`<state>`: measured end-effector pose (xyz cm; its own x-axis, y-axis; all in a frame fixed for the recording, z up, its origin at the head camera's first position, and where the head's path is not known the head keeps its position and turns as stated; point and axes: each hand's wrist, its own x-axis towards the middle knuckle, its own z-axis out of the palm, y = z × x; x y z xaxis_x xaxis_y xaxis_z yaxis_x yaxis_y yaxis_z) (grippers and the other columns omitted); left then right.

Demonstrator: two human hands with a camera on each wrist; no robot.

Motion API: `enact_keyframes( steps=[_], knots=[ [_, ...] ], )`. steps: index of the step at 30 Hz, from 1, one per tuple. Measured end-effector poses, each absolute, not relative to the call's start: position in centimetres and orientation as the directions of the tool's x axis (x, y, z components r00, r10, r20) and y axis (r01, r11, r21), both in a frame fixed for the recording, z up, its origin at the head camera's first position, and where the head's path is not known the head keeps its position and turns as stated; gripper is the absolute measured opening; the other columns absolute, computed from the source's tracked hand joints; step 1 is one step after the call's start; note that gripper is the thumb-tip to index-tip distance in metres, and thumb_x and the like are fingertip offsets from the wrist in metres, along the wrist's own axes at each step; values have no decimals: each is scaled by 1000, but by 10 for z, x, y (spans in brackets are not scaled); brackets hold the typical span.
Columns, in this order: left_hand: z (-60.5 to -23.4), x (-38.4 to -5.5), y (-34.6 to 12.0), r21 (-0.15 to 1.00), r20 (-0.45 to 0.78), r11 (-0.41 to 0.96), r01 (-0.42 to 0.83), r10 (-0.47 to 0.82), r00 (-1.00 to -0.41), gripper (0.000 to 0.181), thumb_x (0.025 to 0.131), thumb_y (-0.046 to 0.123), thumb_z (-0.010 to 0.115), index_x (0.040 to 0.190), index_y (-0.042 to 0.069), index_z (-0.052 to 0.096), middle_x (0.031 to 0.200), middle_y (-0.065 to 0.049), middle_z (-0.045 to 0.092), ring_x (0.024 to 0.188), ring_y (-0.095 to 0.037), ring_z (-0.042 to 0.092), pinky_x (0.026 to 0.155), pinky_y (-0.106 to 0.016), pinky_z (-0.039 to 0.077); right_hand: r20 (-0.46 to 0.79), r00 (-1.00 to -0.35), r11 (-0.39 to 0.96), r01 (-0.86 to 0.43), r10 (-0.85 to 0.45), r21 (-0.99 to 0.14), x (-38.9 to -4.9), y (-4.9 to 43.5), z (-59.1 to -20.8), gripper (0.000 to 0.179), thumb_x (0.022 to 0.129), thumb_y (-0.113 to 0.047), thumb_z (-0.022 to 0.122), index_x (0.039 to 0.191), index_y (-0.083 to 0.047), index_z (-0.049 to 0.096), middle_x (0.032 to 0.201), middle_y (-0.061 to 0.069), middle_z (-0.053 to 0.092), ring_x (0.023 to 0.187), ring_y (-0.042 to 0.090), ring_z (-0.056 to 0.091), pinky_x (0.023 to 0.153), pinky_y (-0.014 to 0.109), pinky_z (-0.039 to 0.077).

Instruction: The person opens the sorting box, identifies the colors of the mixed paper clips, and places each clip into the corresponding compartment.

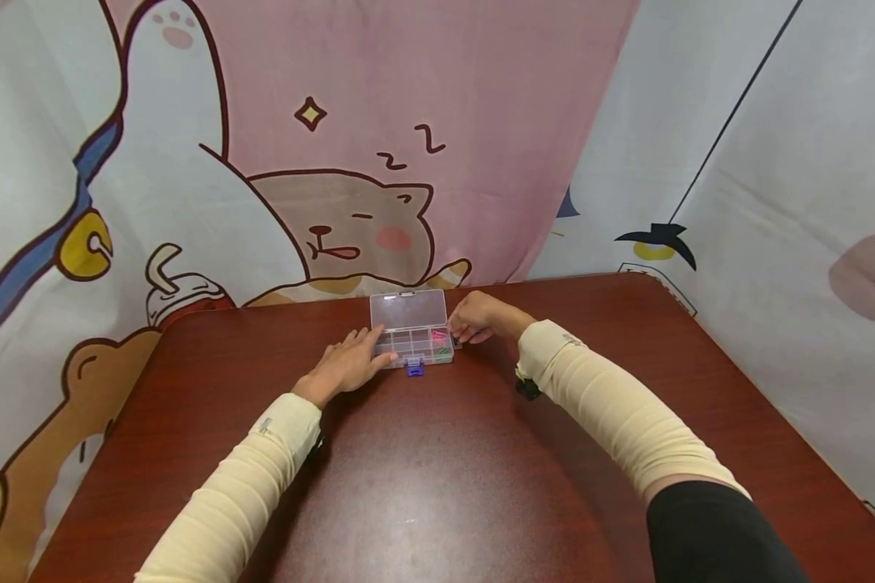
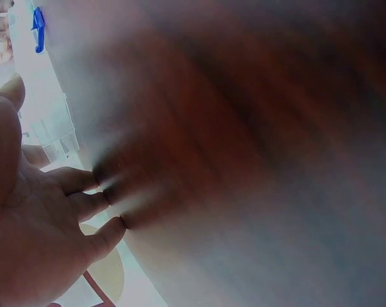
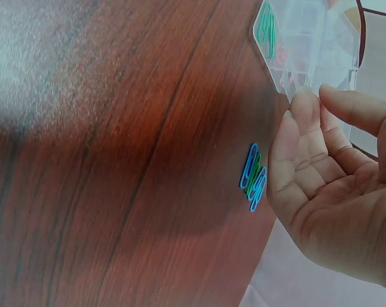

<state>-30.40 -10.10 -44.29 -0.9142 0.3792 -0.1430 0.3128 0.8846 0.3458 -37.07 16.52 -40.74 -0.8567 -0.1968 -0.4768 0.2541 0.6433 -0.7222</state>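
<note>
A clear plastic compartment box (image 1: 403, 346) lies with its lid (image 1: 409, 310) raised and its blue latch (image 1: 414, 367) at the front. Pink paper clips (image 1: 438, 334) and green paper clips (image 1: 443, 353) occupy compartments at its right end. My left hand (image 1: 350, 360) rests at the box's left end, fingers spread, the thumb along the front. In the left wrist view, several fingertips (image 2: 109, 238) touch the table. At the right end is my right hand (image 1: 476, 317), fingers curled and thumb near the fingertips; whether something is pinched there cannot be made out.
Blue and green paper clips (image 3: 253, 176) lie in a small pile on the brown table (image 1: 437, 486), beside the right hand. A printed cloth (image 1: 510, 146) hangs behind the table's far edge.
</note>
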Motion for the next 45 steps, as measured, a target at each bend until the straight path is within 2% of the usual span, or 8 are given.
enact_keyframes(
  steps=[3,9,16,21,25,32,41,45],
  knots=[
    [-443,-304,-102,343,-143,886,313,378,-915,74,99,56,40,156,13,19,157,-23,26,144,-44,22,110,-66,21,-477,-859,642,260,-188,-721,-371,167,-407,15,91,-13,63,99,-5,71,77,4,67,68,15,67,70,35,57],
    [-444,-306,-102,333,-145,888,317,380,-913,75,99,58,38,157,14,18,157,-24,26,145,-44,22,110,-66,20,-477,-859,639,262,-187,-723,-372,168,-407,15,91,-13,63,100,-5,71,75,3,67,67,14,67,67,33,56],
    [-445,-305,-102,343,-144,887,310,376,-915,75,99,57,39,156,14,19,157,-23,26,145,-43,21,110,-66,20,-465,-871,623,277,-160,-732,-377,174,-407,22,91,-13,62,108,-2,70,77,4,68,67,15,66,75,38,57],
    [-446,-305,-102,345,-139,885,312,377,-916,75,99,57,39,156,14,19,157,-23,26,145,-43,21,110,-66,20,-466,-875,638,285,-132,-715,-380,186,-408,26,91,-14,62,111,0,71,76,4,69,66,13,66,66,32,57],
    [-446,-305,-102,343,-141,885,313,378,-915,75,99,57,39,156,13,19,157,-23,26,145,-43,21,110,-66,20,-454,-886,666,282,-95,-691,-379,197,-410,23,90,-14,62,107,0,72,74,3,69,63,11,65,60,29,56],
    [-444,-304,-101,346,-143,885,311,378,-915,74,100,56,39,156,14,19,157,-23,26,145,-43,21,111,-65,20,-473,-879,678,315,-55,-665,-375,211,-412,18,90,-13,62,95,2,70,69,2,66,58,11,63,60,29,55],
    [-446,-305,-100,341,-138,886,316,379,-915,74,99,57,39,156,14,20,156,-23,27,145,-43,22,110,-65,21,-501,-863,700,322,-59,-637,-370,216,-410,15,88,-14,66,95,-1,71,76,5,68,65,16,65,65,34,56],
    [-445,-304,-100,340,-137,886,316,379,-915,74,99,57,39,156,13,20,156,-24,27,144,-44,23,110,-66,21,-489,-870,736,291,-61,-611,-371,217,-414,16,86,-17,69,89,-2,72,74,4,69,66,16,66,65,35,57]
  ],
)
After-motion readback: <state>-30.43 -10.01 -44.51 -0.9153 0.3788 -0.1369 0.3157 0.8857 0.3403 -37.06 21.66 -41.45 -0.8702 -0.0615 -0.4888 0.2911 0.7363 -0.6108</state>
